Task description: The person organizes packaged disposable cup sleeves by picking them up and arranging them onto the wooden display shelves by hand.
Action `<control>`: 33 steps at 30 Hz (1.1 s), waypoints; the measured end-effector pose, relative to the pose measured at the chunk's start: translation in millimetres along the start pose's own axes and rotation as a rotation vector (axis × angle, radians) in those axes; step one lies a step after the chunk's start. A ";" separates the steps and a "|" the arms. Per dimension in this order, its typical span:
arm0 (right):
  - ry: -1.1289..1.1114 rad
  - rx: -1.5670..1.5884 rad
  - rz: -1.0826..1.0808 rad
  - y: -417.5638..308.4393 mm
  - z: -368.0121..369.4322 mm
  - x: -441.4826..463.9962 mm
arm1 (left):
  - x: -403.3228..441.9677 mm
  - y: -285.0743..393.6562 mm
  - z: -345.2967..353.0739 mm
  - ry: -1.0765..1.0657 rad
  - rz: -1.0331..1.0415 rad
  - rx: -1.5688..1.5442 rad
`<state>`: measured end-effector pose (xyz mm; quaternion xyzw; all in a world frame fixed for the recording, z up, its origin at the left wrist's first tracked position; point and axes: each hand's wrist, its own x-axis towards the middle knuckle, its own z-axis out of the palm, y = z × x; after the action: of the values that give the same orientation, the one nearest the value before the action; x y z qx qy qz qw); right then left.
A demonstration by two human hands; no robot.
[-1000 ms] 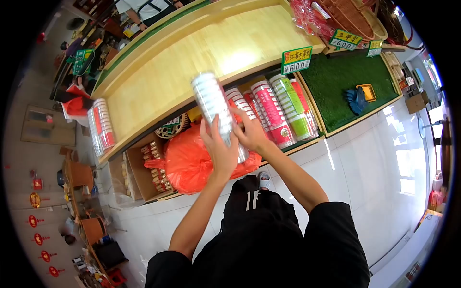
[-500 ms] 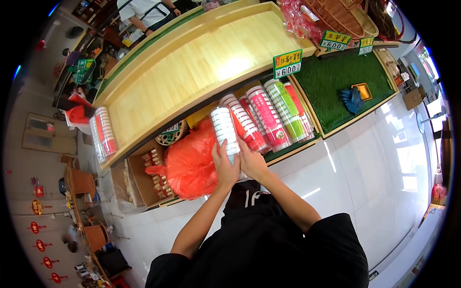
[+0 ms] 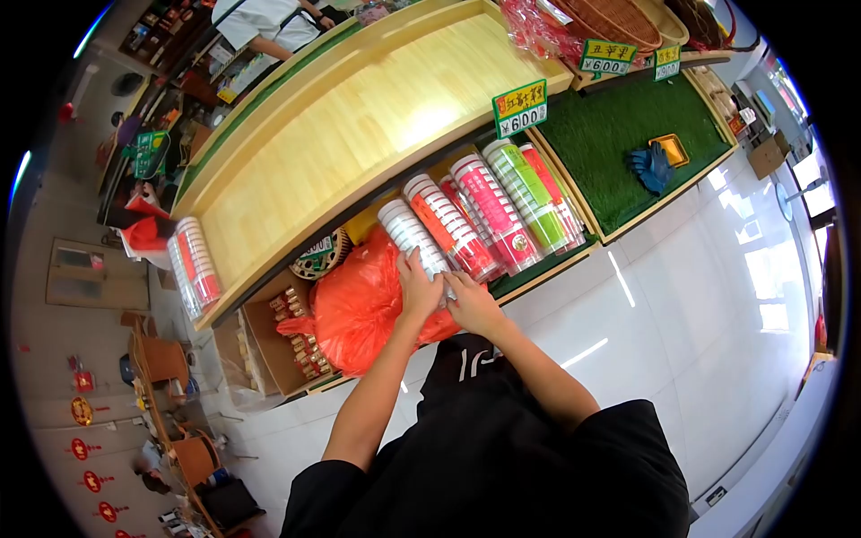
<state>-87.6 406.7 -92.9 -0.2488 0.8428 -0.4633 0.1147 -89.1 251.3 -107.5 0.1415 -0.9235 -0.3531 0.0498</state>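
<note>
A clear tube of stacked white rounds point(image 3: 409, 231) lies tilted in the lower shelf, next to a tube with a red label point(image 3: 451, 229). My left hand point(image 3: 421, 289) is closed around its near end from the left. On the right of that same end, my right hand point(image 3: 473, 307) has its fingers bent against it. What the rounds are, I cannot make out. More tubes with a pink label point(image 3: 491, 208) and a green label point(image 3: 531, 190) line the shelf to the right. A knotted red plastic bag point(image 3: 359, 314) sits just left of my hands.
Above the shelf slopes a wooden display board point(image 3: 359, 117) with a price sign point(image 3: 520, 108). Blue gloves point(image 3: 649, 169) and a yellow tray point(image 3: 669, 150) rest on green turf point(image 3: 592, 134). A cardboard box point(image 3: 278, 327) stands left; a person point(image 3: 269, 25) is behind the display.
The white-filled tube has gone down and forward into the shelf, beside the red-labelled tube. Both hands have followed it, still on its near end. The camera view has shifted slightly.
</note>
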 end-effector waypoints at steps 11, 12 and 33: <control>0.043 0.230 -0.093 -47.9 -53.8 -22.9 | 54.3 21.9 -121.5 0.434 0.383 -0.024; 0.054 0.305 -0.095 -56.5 -61.7 -25.5 | 66.7 12.0 -141.9 0.445 0.329 -0.037; 0.366 0.414 -0.907 -157.3 -109.4 34.2 | 182.6 -77.6 -238.4 0.226 -0.564 0.487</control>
<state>-113.8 397.6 99.8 -0.4754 0.5479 -0.6589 -0.1993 -200.1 -10.1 17.2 0.4354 -0.8939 -0.1054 0.0172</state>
